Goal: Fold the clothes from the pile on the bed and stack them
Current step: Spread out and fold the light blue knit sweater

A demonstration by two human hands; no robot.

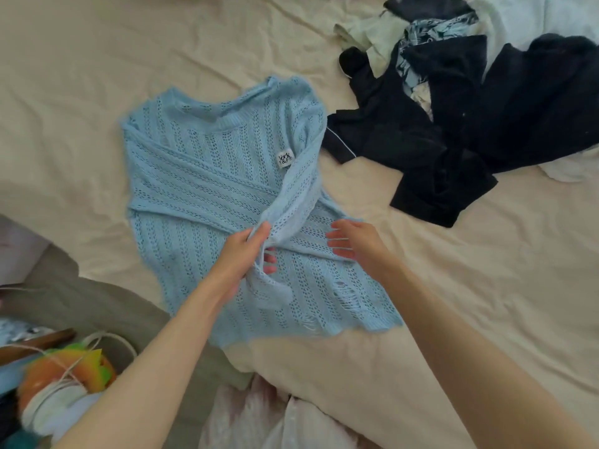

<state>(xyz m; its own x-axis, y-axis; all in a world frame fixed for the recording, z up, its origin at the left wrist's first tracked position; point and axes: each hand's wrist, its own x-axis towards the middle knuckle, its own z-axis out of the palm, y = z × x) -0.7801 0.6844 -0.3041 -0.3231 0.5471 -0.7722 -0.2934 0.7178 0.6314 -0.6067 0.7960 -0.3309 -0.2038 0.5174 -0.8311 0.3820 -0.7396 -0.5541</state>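
Note:
A light blue open-knit sweater (207, 189) lies spread on the cream bed sheet (81, 76), neck end far from me, a small white label showing near its middle. One sleeve is folded diagonally across its body. My left hand (246, 254) grips the cuff end of that sleeve, with fingers curled through the knit. My right hand (350, 241) hovers just to the right, fingers straight and relaxed, holding nothing, over the sweater's lower right part. The pile of clothes (453, 118), mostly dark navy with some white and patterned blue pieces, sits at the upper right.
At the lower left, off the bed's edge, sits clutter: an orange and green object (68, 374) with white cords around it. A grey cloth (97, 303) lies beside it. White crumpled fabric (291, 422) sits at the bottom middle.

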